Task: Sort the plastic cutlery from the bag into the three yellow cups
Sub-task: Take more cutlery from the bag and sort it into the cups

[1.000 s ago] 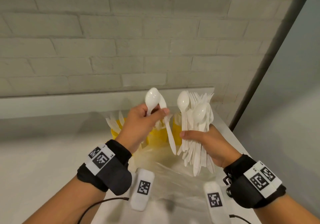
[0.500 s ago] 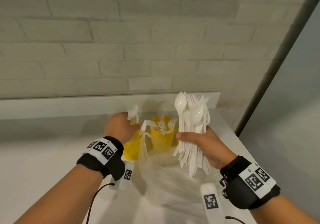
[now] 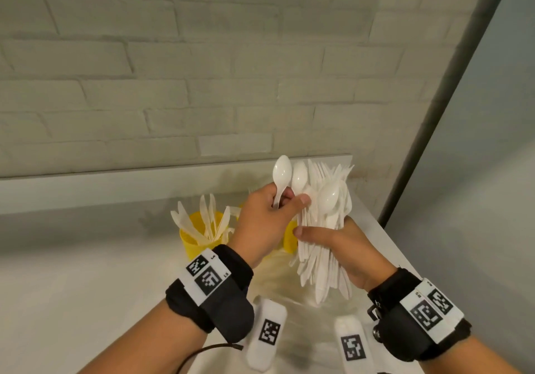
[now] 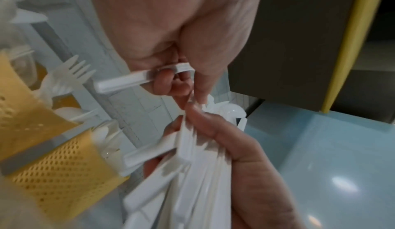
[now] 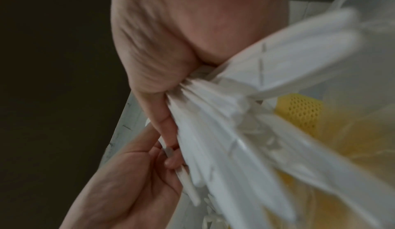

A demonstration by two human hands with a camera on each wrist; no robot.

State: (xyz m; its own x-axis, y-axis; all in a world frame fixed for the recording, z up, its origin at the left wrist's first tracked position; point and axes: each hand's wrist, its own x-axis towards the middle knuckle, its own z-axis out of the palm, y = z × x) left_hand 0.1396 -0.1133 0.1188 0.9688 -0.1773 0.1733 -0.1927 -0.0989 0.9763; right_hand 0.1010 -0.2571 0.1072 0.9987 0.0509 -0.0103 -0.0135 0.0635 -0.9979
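My right hand (image 3: 318, 234) grips a thick bundle of white plastic cutlery (image 3: 324, 228) upright over the table; spoons and fork tines show at its top. My left hand (image 3: 285, 202) is against the bundle's left side and holds one white spoon (image 3: 282, 170) by its handle, bowl up. In the left wrist view the spoon handle (image 4: 128, 82) lies across my curled fingers. A yellow cup (image 3: 199, 234) with knives stands at the left. A second yellow cup (image 3: 289, 237) is mostly hidden behind my hands. The clear bag (image 3: 289, 286) lies below them.
The white table (image 3: 86, 286) ends at a brick wall (image 3: 202, 98) behind the cups and drops off at its right edge (image 3: 382, 228). Perforated yellow cups (image 4: 53, 165) with forks (image 4: 70, 73) appear in the left wrist view.
My left hand carried two spoons left to the cups, then came back to the bundle, where it now holds one spoon. My right hand has kept the bundle almost still.
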